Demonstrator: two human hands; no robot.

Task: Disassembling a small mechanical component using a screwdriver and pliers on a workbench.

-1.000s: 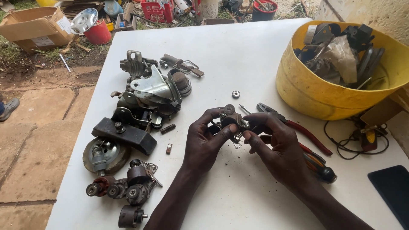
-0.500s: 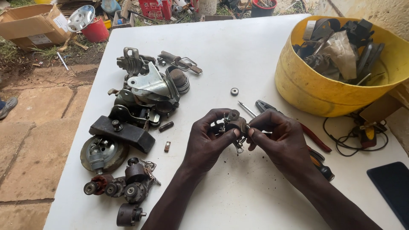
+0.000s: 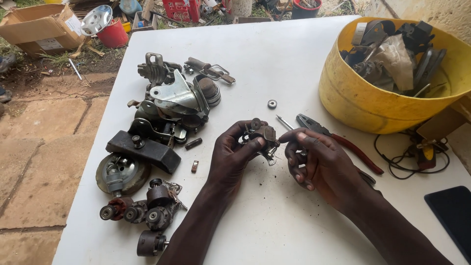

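My left hand [image 3: 234, 156] grips a small dark metal mechanical part [image 3: 260, 136] just above the white table [image 3: 274, 54]. My right hand [image 3: 319, 164] is beside it on the right, thumb and forefinger pinched together at the part's right edge; what they pinch is too small to see. Behind my right hand lie red-handled pliers [image 3: 338, 140] and a thin screwdriver tip [image 3: 283, 121]. A small round bearing [image 3: 272, 103] lies on the table farther back.
A pile of metal parts and brackets [image 3: 171, 105], a black block [image 3: 144, 149] and several small wheels [image 3: 142, 211] lie at the left. A yellow tub [image 3: 363, 105] full of scrap stands back right, with wires [image 3: 417, 152] and a dark phone [image 3: 454, 211] beyond. Paving lies left of the table.
My right hand has drawn slightly away to the right of the part. My left hand keeps hold of it.
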